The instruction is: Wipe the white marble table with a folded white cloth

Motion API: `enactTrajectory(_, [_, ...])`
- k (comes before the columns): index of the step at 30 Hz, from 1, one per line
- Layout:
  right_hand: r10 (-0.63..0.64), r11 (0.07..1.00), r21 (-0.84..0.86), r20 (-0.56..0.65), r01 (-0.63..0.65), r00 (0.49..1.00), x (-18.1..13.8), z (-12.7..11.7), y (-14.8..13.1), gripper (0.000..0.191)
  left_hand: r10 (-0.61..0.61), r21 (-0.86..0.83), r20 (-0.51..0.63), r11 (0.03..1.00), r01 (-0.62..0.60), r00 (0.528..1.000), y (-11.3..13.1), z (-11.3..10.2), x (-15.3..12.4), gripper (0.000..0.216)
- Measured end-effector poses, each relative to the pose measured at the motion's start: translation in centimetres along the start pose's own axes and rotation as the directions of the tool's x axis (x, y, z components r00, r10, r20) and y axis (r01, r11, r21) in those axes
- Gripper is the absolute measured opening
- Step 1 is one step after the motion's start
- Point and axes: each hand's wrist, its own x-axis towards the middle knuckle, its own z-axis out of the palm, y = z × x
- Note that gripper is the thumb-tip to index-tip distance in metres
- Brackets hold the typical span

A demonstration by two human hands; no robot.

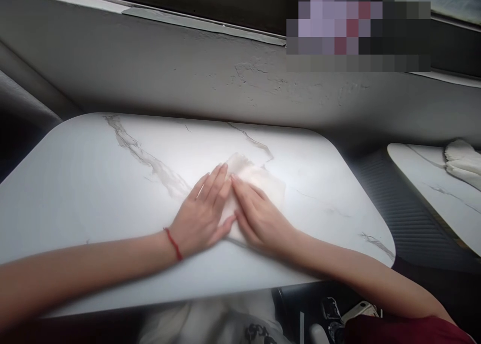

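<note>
A thin pale sheet, soft-edged like tissue or cloth, lies on a white marble-patterned table. My left hand rests on the sheet's left part, palm down with its fingers stretched out; a red string bracelet circles that wrist. From the right, my right hand lies on the sheet with fingers extended and close together, their tips almost meeting the left fingers. Both hands cover much of the sheet, so its full outline is hidden. Slight blur softens the fingers.
Behind the table runs a grey wall below a dark window opening. At the right, past a dark gap, stands another marble-patterned table bearing a crumpled white cloth. Below the near edge lie dark items and a light-coloured phone-like object.
</note>
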Motion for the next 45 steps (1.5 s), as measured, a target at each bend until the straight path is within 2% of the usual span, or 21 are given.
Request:
enactTrajectory(3, [-0.049, 0.997, -0.058, 0.048, 0.051, 0.998, 0.4, 1.0, 0.9, 0.065, -0.043, -0.037, 0.045, 0.998, 0.044, 0.998, -0.9, 0.8, 0.1, 0.075])
enactTrajectory(9, [-0.070, 0.996, -0.055, 0.019, 0.071, 0.997, 3.5, 2.0, 3.2, 0.056, -0.085, -0.039, 0.117, 0.995, 0.091, 0.989, -3.7, 1.9, 1.0, 0.069])
enactTrajectory(13, [-0.071, 0.993, -0.089, 0.048, 0.075, 0.996, 7.1, 2.9, 4.8, 0.055, -0.124, -0.089, 0.116, 0.987, 0.135, 0.985, -7.3, 3.1, 1.8, 0.069])
enactTrajectory(19, [-0.112, 0.986, -0.118, 0.078, 0.121, 0.991, 13.3, 5.3, 7.2, 0.057, -0.103, -0.151, 0.122, 0.981, 0.121, 0.987, -13.6, 4.3, 2.5, 0.076])
enactTrajectory(24, [-0.173, 0.982, -0.075, 0.038, 0.176, 0.984, 16.8, 6.9, 8.8, 0.055, -0.153, -0.126, 0.145, 0.977, 0.171, 0.978, -16.8, 4.8, 2.6, 0.078])
enactTrajectory(28, [-0.176, 0.981, -0.072, 0.043, 0.179, 0.983, 17.6, 7.3, 9.2, 0.056, -0.164, -0.121, 0.162, 0.975, 0.185, 0.973, -17.4, 4.8, 2.8, 0.078])
enactTrajectory(34, [-0.142, 0.983, -0.108, 0.077, 0.150, 0.987, 17.3, 7.4, 9.1, 0.058, -0.172, -0.093, 0.181, 0.977, 0.191, 0.968, -17.1, 4.4, 2.9, 0.077])
enactTrajectory(40, [-0.141, 0.982, -0.123, 0.015, 0.142, 0.990, 17.2, 8.0, 8.9, 0.055, -0.181, -0.093, 0.217, 0.974, 0.205, 0.959, -17.1, 4.4, 2.7, 0.074])
enactTrajectory(43, [-0.120, 0.985, -0.129, -0.012, 0.118, 0.993, 17.1, 8.0, 8.0, 0.052, -0.208, -0.068, 0.262, 0.970, 0.233, 0.943, -16.5, 3.4, 2.6, 0.073])
enactTrajectory(45, [-0.102, 0.984, -0.144, -0.006, 0.100, 0.995, 16.7, 7.8, 6.8, 0.053, -0.247, -0.011, 0.332, 0.964, 0.265, 0.911, -15.5, 2.0, 2.5, 0.072])
